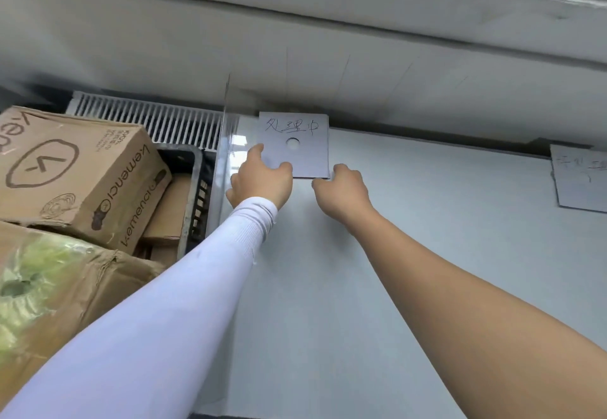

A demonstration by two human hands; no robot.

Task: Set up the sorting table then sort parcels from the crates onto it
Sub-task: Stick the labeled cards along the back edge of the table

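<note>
A square white label card (305, 155) with handwritten characters and a round hole lies flat at the far edge of the white sorting table (410, 270). My left hand (262, 182), in a white sleeve, rests on the card's lower left part with index finger and thumb spread on it. My right hand (341, 192) is at the card's lower right corner, its curled fingers and thumb pinching that corner. On the left, a dark crate (195, 188) holds cardboard parcels, the top one a printed brown box (82, 172).
A second handwritten card (581, 178) lies at the table's far right edge. A clear upright divider (226, 129) stands along the table's left side. A crumpled brown parcel (65, 287) sits near left. A white slatted grille (147, 119) runs behind the crate.
</note>
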